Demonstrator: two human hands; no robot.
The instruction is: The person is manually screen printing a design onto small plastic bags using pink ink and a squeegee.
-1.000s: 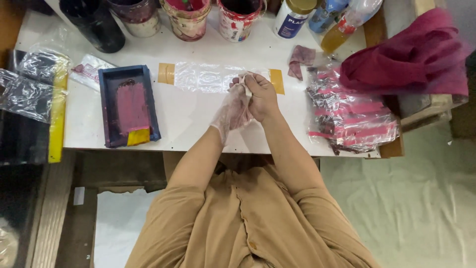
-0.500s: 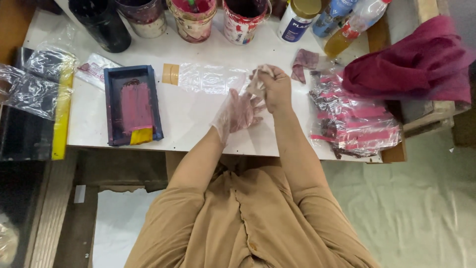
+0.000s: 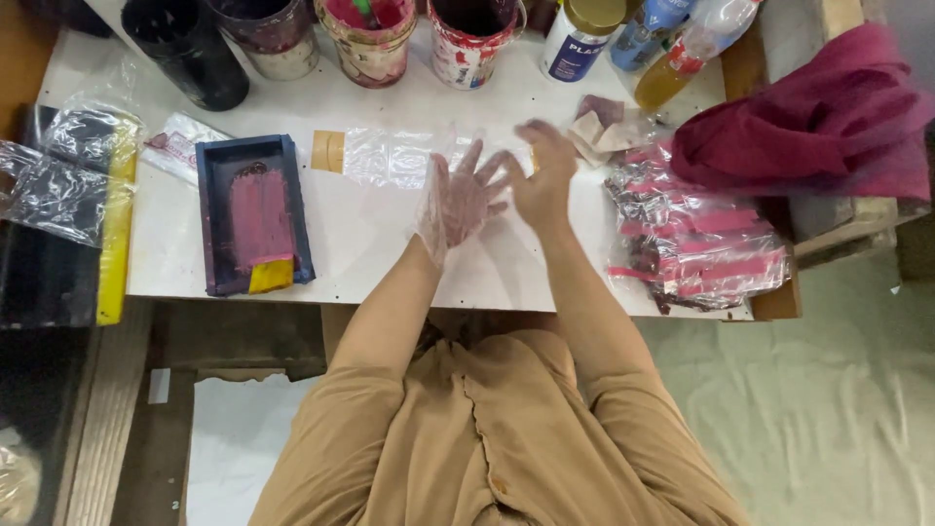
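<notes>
My left hand (image 3: 458, 200) now wears the clear plastic glove (image 3: 435, 216), fingers spread wide above the worktop (image 3: 390, 244); my right hand (image 3: 543, 175), bare, has let go, its grip loose and empty, right of the dark tray (image 3: 253, 214).

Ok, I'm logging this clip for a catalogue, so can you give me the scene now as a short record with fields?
Setting: white table seen from above
Left hand: fingers spread, in a thin clear plastic glove, holding nothing
Right hand: bare, blurred, beside the left hand, grip unclear
Under the hands: clear plastic sheet lying flat
Left of hands: dark tray with pink paint
Right of hands: bag of pink strips
Back edge: paint tins and bottles
Far right: crimson cloth
</notes>
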